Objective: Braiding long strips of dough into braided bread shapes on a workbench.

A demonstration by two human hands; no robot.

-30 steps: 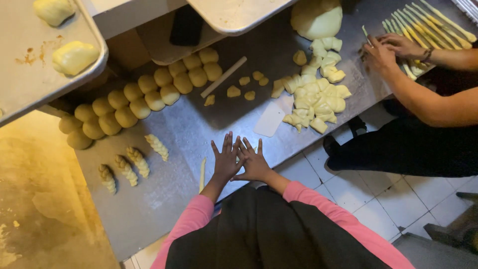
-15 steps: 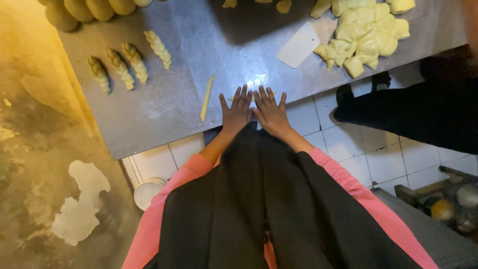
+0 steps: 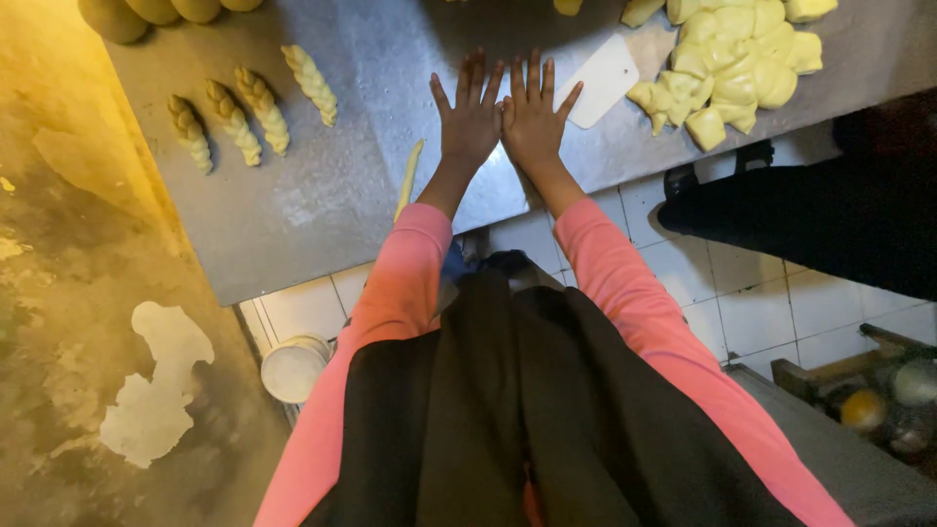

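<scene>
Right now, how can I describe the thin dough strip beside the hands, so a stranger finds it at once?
Start at the steel table and find the left hand, pressed flat on it. Just left of that wrist lies the dough strip, thin and nearly straight, reaching the table's near edge. Unlike the four braided dough pieces farther left, it is one smooth strand.

Steel bench [image 3: 322, 210], scuffed. White tiled floor [image 3: 742, 293] below. Left: stained wall [image 3: 78, 322], paint flaked, lit warm yellow. White round bucket [image 3: 293, 368] stands by the wall.
</scene>
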